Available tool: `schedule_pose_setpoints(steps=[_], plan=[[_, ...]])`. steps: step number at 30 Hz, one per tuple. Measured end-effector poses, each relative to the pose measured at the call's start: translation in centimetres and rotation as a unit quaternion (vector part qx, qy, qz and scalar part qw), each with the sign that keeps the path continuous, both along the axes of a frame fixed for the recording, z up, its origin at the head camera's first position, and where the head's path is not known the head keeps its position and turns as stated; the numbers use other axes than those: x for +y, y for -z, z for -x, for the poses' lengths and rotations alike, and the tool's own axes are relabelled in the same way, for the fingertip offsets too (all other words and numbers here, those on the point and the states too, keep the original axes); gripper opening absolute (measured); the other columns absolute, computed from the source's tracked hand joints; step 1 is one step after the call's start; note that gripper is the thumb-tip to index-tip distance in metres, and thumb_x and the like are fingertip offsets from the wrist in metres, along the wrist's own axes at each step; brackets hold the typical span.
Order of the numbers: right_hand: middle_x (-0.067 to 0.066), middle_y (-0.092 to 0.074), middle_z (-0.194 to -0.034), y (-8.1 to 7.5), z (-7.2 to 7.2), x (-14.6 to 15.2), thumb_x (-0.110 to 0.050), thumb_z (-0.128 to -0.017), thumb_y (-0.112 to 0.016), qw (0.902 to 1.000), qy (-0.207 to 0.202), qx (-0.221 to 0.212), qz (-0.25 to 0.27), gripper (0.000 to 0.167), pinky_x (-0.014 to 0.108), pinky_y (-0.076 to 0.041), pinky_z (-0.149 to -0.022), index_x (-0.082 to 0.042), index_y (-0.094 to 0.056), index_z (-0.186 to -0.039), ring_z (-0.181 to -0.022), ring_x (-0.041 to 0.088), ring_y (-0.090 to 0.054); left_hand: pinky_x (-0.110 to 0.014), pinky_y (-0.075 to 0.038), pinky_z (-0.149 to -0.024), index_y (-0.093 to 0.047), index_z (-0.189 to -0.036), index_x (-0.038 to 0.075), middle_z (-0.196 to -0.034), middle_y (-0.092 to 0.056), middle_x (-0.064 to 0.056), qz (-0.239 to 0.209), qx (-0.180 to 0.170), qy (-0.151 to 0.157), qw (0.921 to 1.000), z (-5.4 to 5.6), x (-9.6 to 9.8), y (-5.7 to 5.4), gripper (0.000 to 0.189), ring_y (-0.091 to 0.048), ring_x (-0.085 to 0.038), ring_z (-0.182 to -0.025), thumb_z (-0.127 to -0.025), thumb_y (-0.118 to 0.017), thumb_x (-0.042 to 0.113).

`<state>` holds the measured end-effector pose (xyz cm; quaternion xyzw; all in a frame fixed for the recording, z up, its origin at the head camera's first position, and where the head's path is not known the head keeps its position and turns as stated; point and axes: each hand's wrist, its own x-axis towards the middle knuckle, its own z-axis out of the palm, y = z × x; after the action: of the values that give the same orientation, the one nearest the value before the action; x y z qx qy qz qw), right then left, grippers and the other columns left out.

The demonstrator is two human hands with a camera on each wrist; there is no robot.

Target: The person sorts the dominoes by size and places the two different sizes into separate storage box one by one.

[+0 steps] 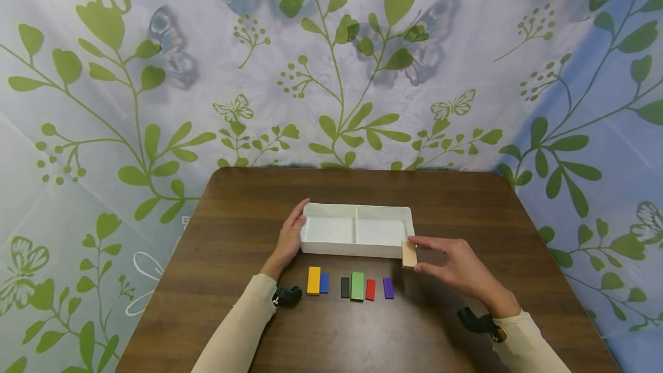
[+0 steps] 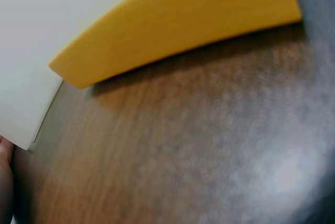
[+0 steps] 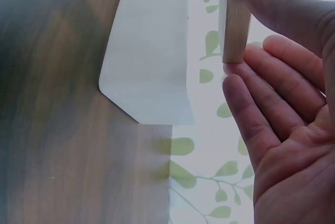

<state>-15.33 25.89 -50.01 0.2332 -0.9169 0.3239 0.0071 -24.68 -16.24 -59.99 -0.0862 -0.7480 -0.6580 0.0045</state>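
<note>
Six blocks lie in a row on the brown table, along the near side of your white tray; left to right: yellow block, blue block, black block, green block, red block, purple block. Your right hand pinches the pale wooden block between thumb and fingertips, raised by the tray's near right corner; whether block and tray touch, cannot tell. Your left hand rests against the tray's left end, fingers extended. One divider splits the tray into two compartments.
</note>
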Motion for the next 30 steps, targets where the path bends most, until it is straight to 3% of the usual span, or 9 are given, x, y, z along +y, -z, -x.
schedule_pose_setpoints(steps=[3,10,19,30], plan=[[0.007,-0.077,-0.139,-0.1,0.4,0.1,-0.034,-0.087,-0.095,1.0000,0.001,0.004,-0.003,0.064,0.059,-0.063,-0.098,-0.018,-0.073,-0.145,-0.119,0.033,-0.078,-0.060,-0.017,-0.137,-0.041,-0.170,0.016,-0.180,-0.033,-0.007,-0.001,0.002,0.002,1.0000,0.0,0.0,0.0,0.050,-0.027,-0.037,-0.168,-0.120,-0.033,0.017],[0.006,-0.077,-0.138,-0.2,1.7,0.0,-0.022,-0.085,-0.096,0.9996,0.004,0.028,0.001,0.064,0.057,-0.063,-0.097,-0.017,-0.073,-0.145,-0.117,0.032,-0.079,-0.060,-0.018,-0.137,-0.043,-0.169,0.019,-0.180,-0.034,-0.006,-0.003,0.000,-0.004,1.0000,0.2,0.0,0.0,0.049,-0.028,-0.035,-0.167,-0.120,-0.034,0.019],[0.011,-0.073,-0.145,-0.4,3.4,-0.7,-0.019,-0.089,-0.094,1.0000,0.002,0.006,0.006,0.064,0.062,-0.059,-0.104,-0.016,-0.071,-0.148,-0.128,0.038,-0.074,-0.060,-0.017,-0.137,-0.044,-0.168,0.022,-0.180,-0.034,-0.005,-0.004,-0.004,-0.007,1.0000,0.2,0.1,-0.1,0.049,-0.028,-0.034,-0.168,-0.120,-0.035,0.020],[0.009,-0.073,-0.145,-0.1,5.4,-2.1,-0.025,-0.090,-0.093,0.9999,-0.010,0.000,0.006,0.064,0.061,-0.061,-0.101,-0.017,-0.070,-0.149,-0.121,0.034,-0.077,-0.060,-0.018,-0.137,-0.044,-0.169,0.019,-0.179,-0.034,-0.005,-0.001,0.002,-0.005,1.0000,-0.1,-0.1,0.1,0.049,-0.028,-0.035,-0.168,-0.120,-0.035,0.017]])
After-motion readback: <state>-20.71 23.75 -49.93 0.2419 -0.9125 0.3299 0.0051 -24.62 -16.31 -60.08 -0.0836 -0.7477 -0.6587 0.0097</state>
